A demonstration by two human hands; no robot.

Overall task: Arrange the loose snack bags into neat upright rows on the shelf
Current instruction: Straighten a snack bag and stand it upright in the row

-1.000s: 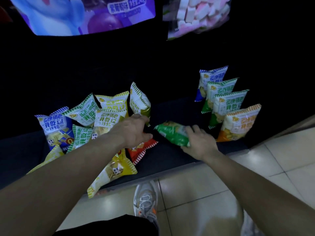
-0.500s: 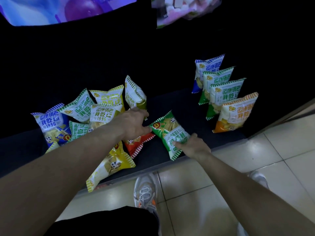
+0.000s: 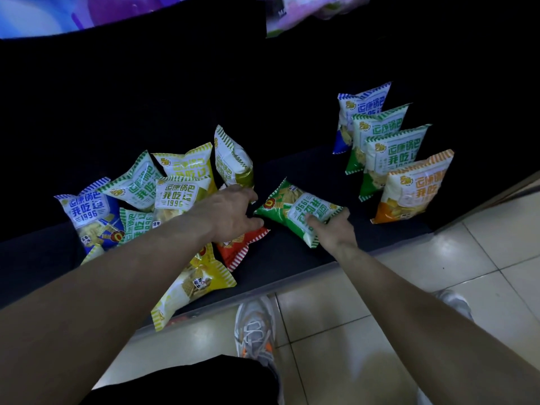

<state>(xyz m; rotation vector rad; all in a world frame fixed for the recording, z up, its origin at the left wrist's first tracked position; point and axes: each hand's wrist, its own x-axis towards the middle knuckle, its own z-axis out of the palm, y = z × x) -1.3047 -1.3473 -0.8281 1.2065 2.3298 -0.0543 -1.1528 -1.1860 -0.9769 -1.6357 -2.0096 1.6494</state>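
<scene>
Green plastic is under my fingers: the green bag point(image 3: 298, 211) lies flat on the dark shelf point(image 3: 292, 258) at mid-frame, its print upside down to me. My right hand point(image 3: 336, 233) grips its near end, with the index finger laid over the top. My left hand point(image 3: 230, 211) reaches toward the bag's far corner, above the red bag point(image 3: 242, 244); I cannot tell whether its fingers pinch anything. Done, as I judge it, is one row of four upright bags point(image 3: 391, 159) at the right of the frame: blue at the back, two green, orange in front. Left to do is the loose pile point(image 3: 175, 197) at the left of the frame, its bags leaning or flat, and one yellow bag point(image 3: 193, 282) overhangs the shelf's front edge. I put the job at well under half done.
</scene>
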